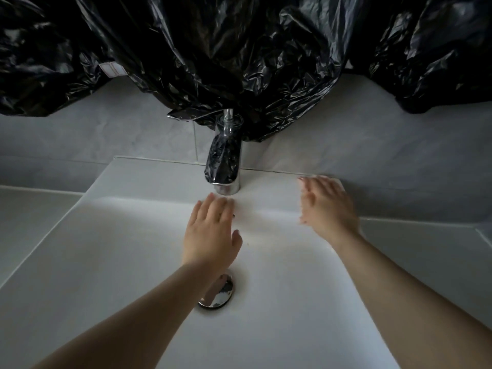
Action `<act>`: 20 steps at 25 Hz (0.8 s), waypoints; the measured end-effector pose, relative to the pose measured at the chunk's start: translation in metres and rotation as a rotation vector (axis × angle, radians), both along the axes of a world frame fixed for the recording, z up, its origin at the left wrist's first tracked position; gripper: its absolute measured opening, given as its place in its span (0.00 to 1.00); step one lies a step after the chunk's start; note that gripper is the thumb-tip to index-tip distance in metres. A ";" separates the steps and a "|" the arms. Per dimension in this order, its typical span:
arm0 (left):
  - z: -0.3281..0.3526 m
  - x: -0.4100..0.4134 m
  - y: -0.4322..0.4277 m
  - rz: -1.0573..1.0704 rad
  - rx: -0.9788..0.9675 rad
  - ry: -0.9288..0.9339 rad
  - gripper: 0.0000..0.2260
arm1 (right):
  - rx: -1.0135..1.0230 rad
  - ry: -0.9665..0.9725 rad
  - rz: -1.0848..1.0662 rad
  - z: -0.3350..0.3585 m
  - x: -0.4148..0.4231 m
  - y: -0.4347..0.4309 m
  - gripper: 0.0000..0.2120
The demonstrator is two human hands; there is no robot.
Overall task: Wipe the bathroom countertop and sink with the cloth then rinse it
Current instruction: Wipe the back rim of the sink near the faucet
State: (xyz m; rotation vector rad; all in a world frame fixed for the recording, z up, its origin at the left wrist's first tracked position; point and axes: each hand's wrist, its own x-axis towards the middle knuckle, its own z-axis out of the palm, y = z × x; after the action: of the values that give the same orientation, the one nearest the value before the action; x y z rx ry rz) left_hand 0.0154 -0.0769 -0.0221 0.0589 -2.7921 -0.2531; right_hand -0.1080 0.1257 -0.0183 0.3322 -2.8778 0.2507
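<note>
White rectangular ceramic sink (119, 249): my left hand (213, 230) flat, fingers straight, just before the chrome tap (226, 169), right hand (324, 206) blurred right of it, fingers spread, cloth not discernible, maybe underneath, so I risk wiping bare-handed or bumping the tap.

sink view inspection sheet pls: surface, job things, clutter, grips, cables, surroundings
surface: white sink set in a grey countertop; no running water seen.
job's things: cloth not seen for certain; chrome faucet at the back rim; drain plug partly hidden by the left forearm.
clutter: nothing seen.
grips: left hand lies flat, fingers straight, on the basin's back wall below the faucet; right hand is blurred, fingers straight, on the back rim right of the faucet.
cables: nothing seen.
surroundings: black plastic sheeting hangs on the wall above, down to the faucet's top; grey wall tiles below it.
</note>
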 end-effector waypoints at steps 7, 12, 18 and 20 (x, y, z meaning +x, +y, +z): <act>0.004 -0.026 0.040 -0.231 0.026 0.002 0.24 | 0.018 -0.111 0.089 0.003 0.027 0.023 0.24; 0.015 -0.053 0.069 -0.291 0.020 -0.092 0.21 | -0.082 -0.134 -0.042 0.016 -0.008 0.012 0.22; 0.013 -0.062 0.090 -0.129 -0.041 -0.210 0.22 | -0.331 -0.231 -0.027 0.002 0.002 0.033 0.28; 0.016 -0.067 0.099 -0.080 -0.013 -0.225 0.20 | -0.670 -0.405 -0.189 0.018 -0.019 0.030 0.18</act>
State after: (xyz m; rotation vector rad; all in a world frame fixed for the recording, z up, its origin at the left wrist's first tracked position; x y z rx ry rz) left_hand -0.0519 0.0216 -0.0057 -0.0299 -3.0237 -0.2624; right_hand -0.1274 0.1562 -0.0007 -0.1316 -2.9368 1.3262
